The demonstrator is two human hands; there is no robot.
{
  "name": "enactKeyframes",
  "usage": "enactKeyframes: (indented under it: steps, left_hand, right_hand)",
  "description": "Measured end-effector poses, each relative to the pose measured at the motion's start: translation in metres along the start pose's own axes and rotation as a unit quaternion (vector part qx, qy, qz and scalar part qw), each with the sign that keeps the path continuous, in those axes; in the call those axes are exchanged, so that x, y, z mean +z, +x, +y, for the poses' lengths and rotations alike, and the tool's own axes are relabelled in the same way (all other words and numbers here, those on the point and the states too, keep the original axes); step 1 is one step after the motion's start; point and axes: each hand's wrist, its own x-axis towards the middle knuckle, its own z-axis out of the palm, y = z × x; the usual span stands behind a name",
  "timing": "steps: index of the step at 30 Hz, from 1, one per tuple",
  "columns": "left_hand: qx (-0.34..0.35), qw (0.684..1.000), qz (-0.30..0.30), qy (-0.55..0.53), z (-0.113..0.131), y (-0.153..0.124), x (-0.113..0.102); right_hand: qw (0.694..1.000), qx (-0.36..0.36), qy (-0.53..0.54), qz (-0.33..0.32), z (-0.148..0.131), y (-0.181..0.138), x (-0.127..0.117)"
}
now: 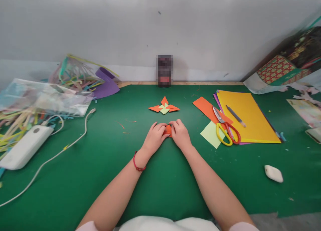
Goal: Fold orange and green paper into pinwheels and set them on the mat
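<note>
Both my hands meet over a small folded piece of orange paper [168, 131] on the green table. My left hand [155, 136] grips its left side, thumb in front, a red bracelet [138, 164] on the wrist. On the other side my right hand [180, 134] has its fingers closed on the paper's right edge. The hands cover much of the paper. Just beyond them lies a folded paper star shape [164, 108] with a pale green centre and three orange points.
Scissors [227, 132] lie at the right over an orange strip [203, 105] and a pale green sheet [212, 134]. A pen [235, 115] rests on yellow sheets [258, 120]. A white case [273, 173] is nearer. Leftward are a power bank [30, 145], its cable [54, 159] and plastic bags [50, 95].
</note>
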Motion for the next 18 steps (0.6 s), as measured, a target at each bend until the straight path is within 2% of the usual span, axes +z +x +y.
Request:
enactKeyframes:
  steps: [4,7,12,15,18]
  left_hand:
    - [-0.003,0.999,0.030,-0.034,-0.001,-0.001,-0.001]
    - [-0.061,0.990,0.098,-0.083,0.002,-0.001,-0.002]
    - [-0.168,0.947,0.230,-0.151,0.004,-0.001,-0.006]
    - [-0.205,0.918,0.301,-0.154,0.002,0.000,-0.009]
    - [-0.211,0.906,0.337,-0.148,0.000,0.001,-0.010]
  right_hand:
    - [1.000,-0.004,-0.002,0.018,-0.008,0.000,-0.005]
    - [0.999,-0.027,-0.006,0.044,-0.017,-0.001,-0.009]
    - [0.995,-0.033,-0.004,0.096,-0.027,-0.003,-0.014]
    - [0.990,-0.003,0.016,0.138,-0.027,-0.003,-0.016]
    - [0.995,0.009,0.022,0.092,-0.025,-0.004,-0.015]
